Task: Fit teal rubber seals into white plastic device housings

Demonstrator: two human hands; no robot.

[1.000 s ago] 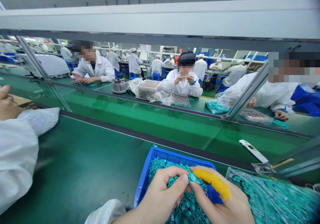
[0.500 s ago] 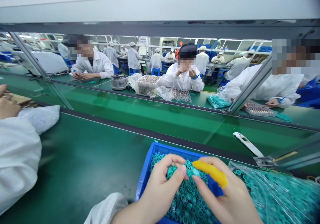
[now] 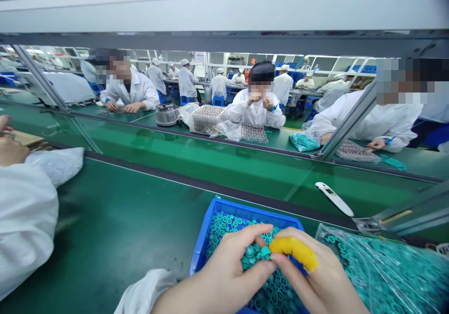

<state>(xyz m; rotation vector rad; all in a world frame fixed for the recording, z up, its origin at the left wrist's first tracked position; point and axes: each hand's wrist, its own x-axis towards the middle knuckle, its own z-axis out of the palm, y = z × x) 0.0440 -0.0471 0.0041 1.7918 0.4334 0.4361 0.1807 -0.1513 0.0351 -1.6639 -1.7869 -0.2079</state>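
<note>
My left hand [image 3: 224, 262]: curled over the bin, its fingers and thumb closed about a small clump of teal pieces [image 3: 249, 254].
My right hand [image 3: 321, 269]: thumb and yellow-wrapped forefinger [image 3: 294, 248] pinching one teal piece [image 3: 264, 253], just beside my left fingertips.
Blue bin [image 3: 242, 207]: beneath both hands on the green table [image 3: 133, 220], with many teal rings [image 3: 224, 230] inside.
Clear bag [image 3: 396, 272]: right of the bin, filled with teal parts.
White sleeve [image 3: 26, 225]: near left, a neighbour's arm.
White gadget [image 3: 334, 199]: beyond the bin, to the right, lying aslant.
Far bench: three people in white coats, the middle one behind a parts tray [image 3: 254, 132]; a grey machine [image 3: 167, 116] stands farther left.
</note>
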